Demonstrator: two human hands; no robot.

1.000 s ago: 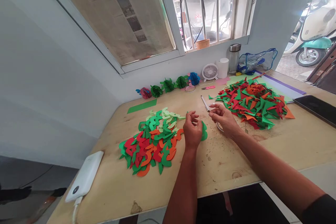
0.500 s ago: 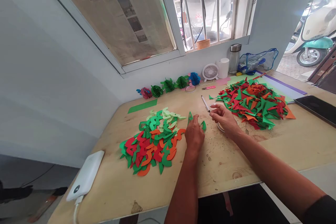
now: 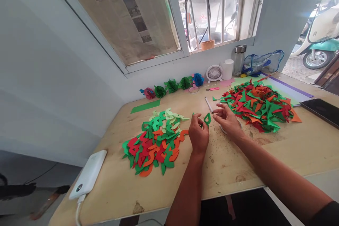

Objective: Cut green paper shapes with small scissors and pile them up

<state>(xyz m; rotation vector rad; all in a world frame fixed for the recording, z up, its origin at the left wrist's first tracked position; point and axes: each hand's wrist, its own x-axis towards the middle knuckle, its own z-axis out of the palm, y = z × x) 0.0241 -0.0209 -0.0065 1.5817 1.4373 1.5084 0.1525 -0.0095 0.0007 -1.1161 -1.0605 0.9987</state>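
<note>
My left hand (image 3: 199, 135) is closed on a green paper cutout (image 3: 207, 118), a leaf-like loop whose tip sticks up to the right of the fingers. A second bit of green shows above the knuckles. My right hand (image 3: 228, 122) is just to the right, its fingers curved and apart with nothing visible between them. A white pen (image 3: 208, 104) lies beyond its fingertips. Beneath this hand, a pale ring-shaped object (image 3: 222, 130) is mostly covered. Left of my hands spreads a pile of curved paper cutouts (image 3: 156, 141) in green, red and orange.
Paper scraps (image 3: 259, 104) are heaped at the right, beside a black phone (image 3: 321, 110). Along the wall stand paper ornaments (image 3: 171, 85), a small fan (image 3: 214, 73) and a glass bottle (image 3: 239, 61). Pink snips (image 3: 212, 89) lie nearby. A white power bank (image 3: 88, 173) sits at the left edge.
My left hand has turned, and the green cutout now rises upright at its right side. The right hand keeps nearly the same place, its fingers slightly more spread. The view has shifted a little.
</note>
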